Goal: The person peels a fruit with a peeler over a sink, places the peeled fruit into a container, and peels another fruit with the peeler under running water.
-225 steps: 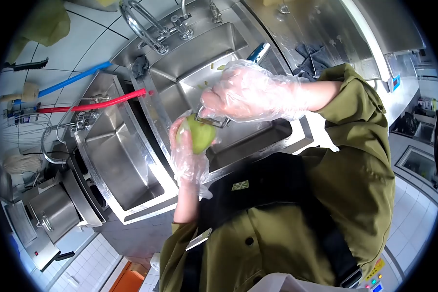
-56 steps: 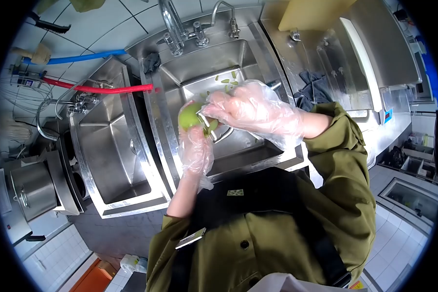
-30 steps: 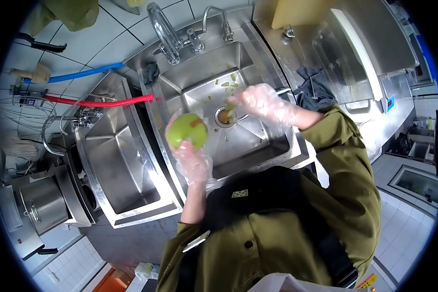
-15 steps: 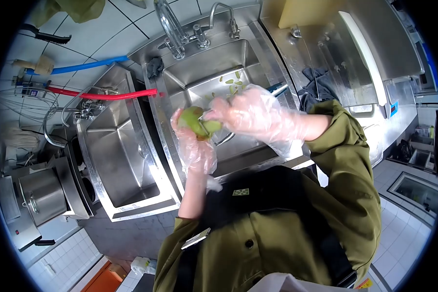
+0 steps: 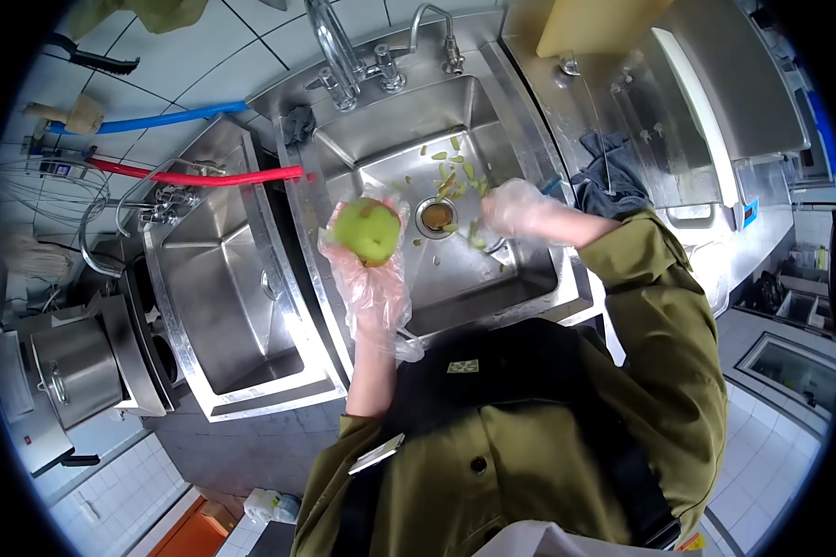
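Left hand point(image 5: 373, 278) clenched on green fruit point(image 5: 366, 230), frame centre, above sink point(image 5: 520, 278) so peels point(image 5: 455, 176) fall in. Right hand point(image 5: 515, 209) low by drain point(image 5: 436, 215); its grip: cannot tell.

Yellow-green fruit point(image 5: 367, 230) with a small brown blemish, in the clear, colourless plastic glove of the left hand point(image 5: 372, 278); same clear film over the right hand point(image 5: 520, 209); pale green peelings point(image 5: 450, 176) scattered on the silver-grey steel of the far sink point(image 5: 529, 288); red hose point(image 5: 195, 174) and blue hose point(image 5: 158, 119) at left against white tiles point(image 5: 204, 65); olive-green shirt point(image 5: 659, 371) under a black apron point(image 5: 511, 371); dark grey cloth point(image 5: 608, 181) at right; pale yellow board point(image 5: 590, 23) at far right.
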Demonstrator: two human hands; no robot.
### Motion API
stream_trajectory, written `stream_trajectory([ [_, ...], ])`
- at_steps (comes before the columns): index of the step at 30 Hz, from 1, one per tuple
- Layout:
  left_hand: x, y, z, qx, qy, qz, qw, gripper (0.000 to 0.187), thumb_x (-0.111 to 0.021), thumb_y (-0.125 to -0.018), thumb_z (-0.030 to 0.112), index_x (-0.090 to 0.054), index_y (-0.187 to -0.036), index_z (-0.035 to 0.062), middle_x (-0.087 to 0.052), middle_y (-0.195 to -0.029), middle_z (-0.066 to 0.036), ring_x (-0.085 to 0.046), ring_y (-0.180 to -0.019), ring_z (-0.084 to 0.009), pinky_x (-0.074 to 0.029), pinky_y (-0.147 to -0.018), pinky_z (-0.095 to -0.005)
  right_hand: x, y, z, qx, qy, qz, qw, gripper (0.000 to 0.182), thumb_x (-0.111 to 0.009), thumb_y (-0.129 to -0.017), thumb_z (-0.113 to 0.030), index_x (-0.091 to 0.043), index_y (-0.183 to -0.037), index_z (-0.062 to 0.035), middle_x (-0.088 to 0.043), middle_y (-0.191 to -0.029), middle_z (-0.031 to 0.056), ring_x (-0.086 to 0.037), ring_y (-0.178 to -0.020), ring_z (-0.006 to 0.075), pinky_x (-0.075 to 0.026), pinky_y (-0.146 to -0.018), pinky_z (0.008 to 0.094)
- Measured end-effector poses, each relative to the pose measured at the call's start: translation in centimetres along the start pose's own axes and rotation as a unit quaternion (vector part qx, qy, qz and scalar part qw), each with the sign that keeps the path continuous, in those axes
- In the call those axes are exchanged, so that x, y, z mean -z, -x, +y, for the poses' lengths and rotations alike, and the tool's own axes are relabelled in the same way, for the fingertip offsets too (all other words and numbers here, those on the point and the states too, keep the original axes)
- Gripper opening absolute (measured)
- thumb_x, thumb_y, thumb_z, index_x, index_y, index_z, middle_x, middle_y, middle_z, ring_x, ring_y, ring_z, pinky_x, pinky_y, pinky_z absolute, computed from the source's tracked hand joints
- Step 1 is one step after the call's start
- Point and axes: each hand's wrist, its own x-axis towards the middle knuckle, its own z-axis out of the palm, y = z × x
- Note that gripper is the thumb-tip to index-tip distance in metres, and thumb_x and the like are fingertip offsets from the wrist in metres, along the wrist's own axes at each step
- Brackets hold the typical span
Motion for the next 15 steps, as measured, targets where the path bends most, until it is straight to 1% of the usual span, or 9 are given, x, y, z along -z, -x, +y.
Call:
stream_trajectory([
  [2,0.2,0.0,-0.3,0.001,-0.002,-0.007,1.000,0.072,-0.063,-0.077,0.049,-0.036,-0.129,0.0081,-0.048,-0.120,-0.015,-0.050,-0.112,-0.0345,-0.042,-0.099,-0.0474,-0.6,0.6,-1.5,0.021,0.173,0.238,0.955,0.031,-0.052,-0.088,-0.030,-0.059,-0.064,-0.0115,-0.058,-0.059,0.0066,-0.054,-0.048,0.0265,-0.043,-0.048,0.0398],
  [3,0.3,0.0,-0.6,0.000,-0.002,-0.009,1.000,0.071,-0.063,-0.078,0.049,-0.035,-0.130,0.0085,-0.048,-0.120,-0.015,-0.051,-0.111,-0.0335,-0.042,-0.098,-0.0460,1.4,0.7,-3.4,0.039,0.105,0.299,0.948,0.026,-0.055,-0.086,-0.030,-0.056,-0.066,-0.0136,-0.054,-0.057,0.0062,-0.053,-0.048,0.0256,-0.042,-0.046,0.0379],
  [4,0.5,0.0,-0.9,-0.023,-0.061,0.000,0.998,0.071,-0.061,-0.080,0.050,-0.034,-0.130,0.0087,-0.049,-0.120,-0.014,-0.051,-0.110,-0.0316,-0.043,-0.097,-0.0432,3.4,0.7,-5.2,0.065,0.037,0.356,0.931,0.023,-0.058,-0.084,-0.030,-0.054,-0.067,-0.0158,-0.050,-0.054,0.0059,-0.052,-0.049,0.0246,-0.042,-0.044,0.0359],
  [5,0.5,-0.3,-1.3,-0.047,-0.120,0.007,0.992,0.070,-0.059,-0.081,0.051,-0.033,-0.131,0.0090,-0.049,-0.120,-0.014,-0.052,-0.109,-0.0297,-0.043,-0.096,-0.0404,5.0,0.9,-6.6,0.132,0.077,0.415,0.897,0.010,-0.061,-0.085,-0.019,-0.057,-0.083,-0.0093,-0.052,-0.063,0.0043,-0.055,-0.053,0.0191,-0.043,-0.043,0.0347],
  [8,0.4,-0.1,-1.9,-0.112,-0.256,-0.009,0.960,0.069,-0.054,-0.085,0.053,-0.030,-0.133,0.0090,-0.049,-0.119,-0.012,-0.052,-0.108,-0.0245,-0.043,-0.093,-0.0334,7.3,0.1,-9.5,0.135,0.117,0.413,0.893,0.013,-0.060,-0.086,-0.023,-0.056,-0.084,-0.0102,-0.046,-0.049,0.0031,-0.053,-0.044,0.0181,-0.041,-0.040,0.0339],
  [10,0.2,0.3,-1.9,-0.143,-0.318,-0.001,0.937,0.072,-0.051,-0.086,0.055,-0.030,-0.135,0.0079,-0.050,-0.118,-0.011,-0.051,-0.108,-0.0215,-0.042,-0.091,-0.0299,7.7,-0.3,-10.3,0.098,0.106,0.361,0.921,0.015,-0.058,-0.087,-0.025,-0.057,-0.085,-0.0107,-0.043,-0.044,0.0021,-0.050,-0.039,0.0182,-0.040,-0.039,0.0340],
  [13,-0.8,0.6,-1.3,-0.134,-0.204,0.019,0.970,0.056,-0.052,-0.091,0.040,-0.038,-0.131,0.0053,-0.049,-0.122,-0.011,-0.050,-0.113,-0.0228,-0.043,-0.096,-0.0351,7.6,-0.7,-9.7,0.104,0.166,0.379,0.905,0.019,-0.056,-0.087,-0.029,-0.058,-0.087,-0.0107,-0.046,-0.045,0.0019,-0.050,-0.038,0.0185,-0.041,-0.037,0.0338],
  [14,-0.8,0.7,-0.9,-0.132,-0.142,0.036,0.980,0.061,-0.058,-0.087,0.042,-0.039,-0.130,0.0029,-0.049,-0.122,-0.014,-0.050,-0.114,-0.0259,-0.042,-0.099,-0.0393,5.4,-1.8,-6.5,0.185,0.047,0.421,0.887,0.021,-0.056,-0.086,-0.031,-0.058,-0.083,-0.0112,-0.047,-0.045,0.0033,-0.052,-0.039,0.0206,-0.042,-0.037,0.0340],
  [15,-1.0,0.7,-0.2,-0.133,-0.121,0.020,0.984,0.063,-0.059,-0.086,0.043,-0.038,-0.130,0.0040,-0.049,-0.122,-0.015,-0.050,-0.114,-0.0277,-0.041,-0.099,-0.0411,4.3,-1.7,-4.9,0.085,0.155,0.289,0.941,0.018,-0.059,-0.084,-0.028,-0.059,-0.079,-0.0112,-0.050,-0.050,0.0046,-0.054,-0.043,0.0230,-0.042,-0.039,0.0354],
])
